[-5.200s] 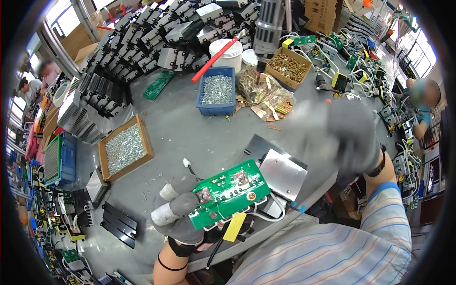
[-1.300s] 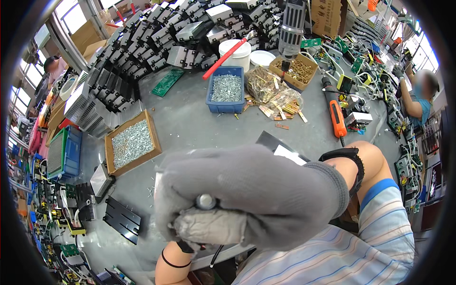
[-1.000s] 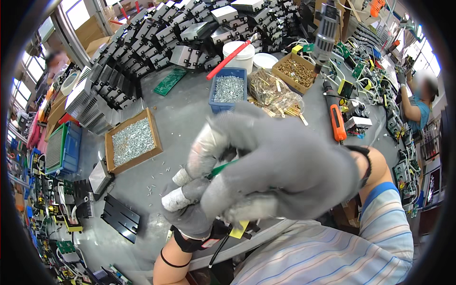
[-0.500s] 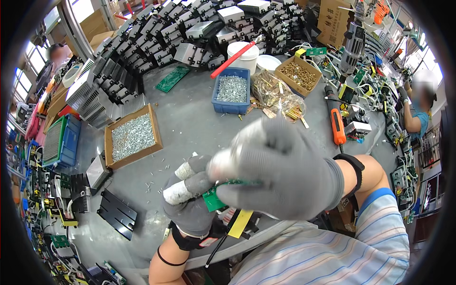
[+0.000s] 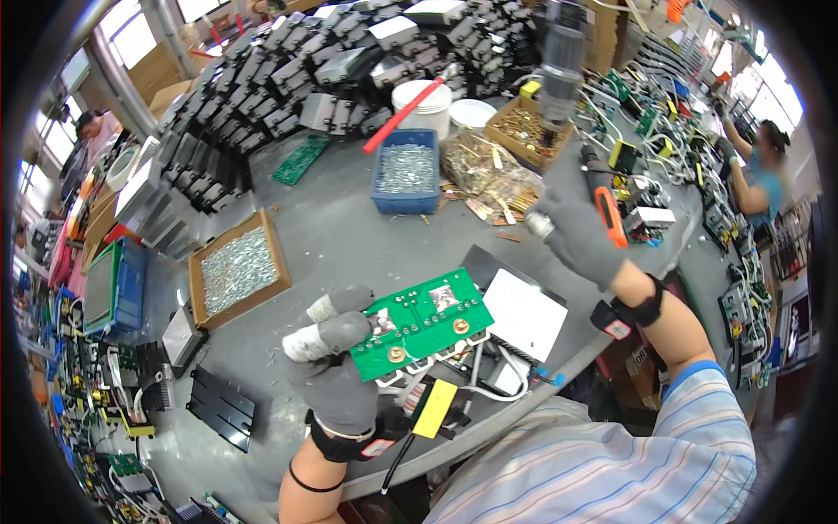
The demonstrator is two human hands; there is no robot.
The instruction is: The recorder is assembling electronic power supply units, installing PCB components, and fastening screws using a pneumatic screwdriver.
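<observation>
My left hand (image 5: 336,358), in a grey glove with white-taped fingertips, grips the left end of a green circuit board (image 5: 410,319). Two brass-coloured round pieces sit near the board's lower edge, and two silvery patches show on its face. White cables and a yellow-labelled part (image 5: 436,409) lie under and in front of it. My right hand (image 5: 576,240), gloved too, is off to the right of the board, close to loose brass strips (image 5: 484,205). Its fingers are curled together; whatever is between them is hidden. An orange-and-black hand tool (image 5: 608,214) lies just beyond it.
A blue bin (image 5: 377,183) and a cardboard box (image 5: 284,278) hold silver screws. Brass parts fill another box (image 5: 559,157), with a blurred power screwdriver (image 5: 563,65) hanging over it. Heatsinks (image 5: 314,113) are piled at the back. A white plate (image 5: 528,310) lies near the table edge.
My right hand has moved from over the circuit board out to the right, uncovering the board. My left hand still holds it. The view has shifted slightly, and the hanging screwdriver appears farther left.
</observation>
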